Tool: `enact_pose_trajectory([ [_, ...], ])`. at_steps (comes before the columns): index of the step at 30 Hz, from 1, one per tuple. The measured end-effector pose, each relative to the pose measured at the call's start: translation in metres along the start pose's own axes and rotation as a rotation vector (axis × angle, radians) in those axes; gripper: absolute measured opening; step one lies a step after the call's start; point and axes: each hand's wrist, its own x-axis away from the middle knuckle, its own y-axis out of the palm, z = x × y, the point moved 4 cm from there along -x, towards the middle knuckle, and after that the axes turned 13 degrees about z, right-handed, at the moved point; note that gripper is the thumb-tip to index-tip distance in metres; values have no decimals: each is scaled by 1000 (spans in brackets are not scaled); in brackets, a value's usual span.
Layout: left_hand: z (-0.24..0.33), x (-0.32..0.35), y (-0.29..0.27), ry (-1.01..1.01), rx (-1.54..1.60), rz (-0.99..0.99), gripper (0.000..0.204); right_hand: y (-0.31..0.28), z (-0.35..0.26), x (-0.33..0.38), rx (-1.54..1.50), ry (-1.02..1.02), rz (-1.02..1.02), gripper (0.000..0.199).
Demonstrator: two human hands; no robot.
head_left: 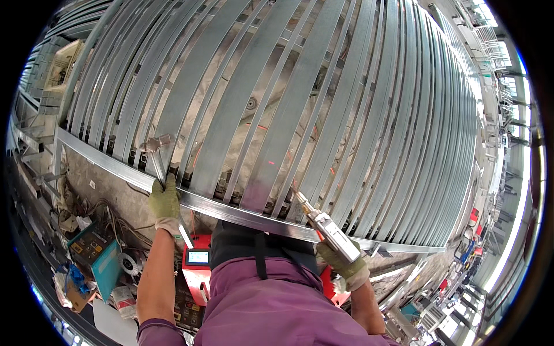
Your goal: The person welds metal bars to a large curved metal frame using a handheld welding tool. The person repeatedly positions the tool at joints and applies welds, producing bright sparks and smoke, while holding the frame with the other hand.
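My left hand [165,203], in a green and white work glove, is closed around the shaft of a metal hammer [156,145]. The hammer's head points away from me, over the near ends of the flat bars. In my right hand [346,267], gloved the same way, is a handheld laser welding gun [330,230] with a silver body and a brass-coloured nozzle. Its tip hangs above the grey metal slats [262,167], angled away and to the left; I cannot tell whether it touches them. A steel edge rail [248,219] runs along the slats' near ends, close to my waist.
A red machine with a small screen [198,257] stands below, beside my left forearm. Coiled cables [111,216], a teal box [107,268] and a wire spool [130,263] lie on the floor at left. A pale crate [62,64] sits at far left.
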Motion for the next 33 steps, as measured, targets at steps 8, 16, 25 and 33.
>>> enact_pose_trajectory([
  [8, 11, 0, -15, -129, 179, -334, 28, 51, -98, -4, 116, -123, -229, 41],
  [16, 104, 28, 38, 51, 78, -770, 33, 60, -121, -61, 394, -127, -535, 65],
  [25, 129, 40, 116, 558, -383, -818, 48, 97, -94, -102, 363, -147, -628, 72],
  [33, 137, 42, 121, 611, -417, -827, 49, 106, -88, -116, 386, -133, -702, 67],
])
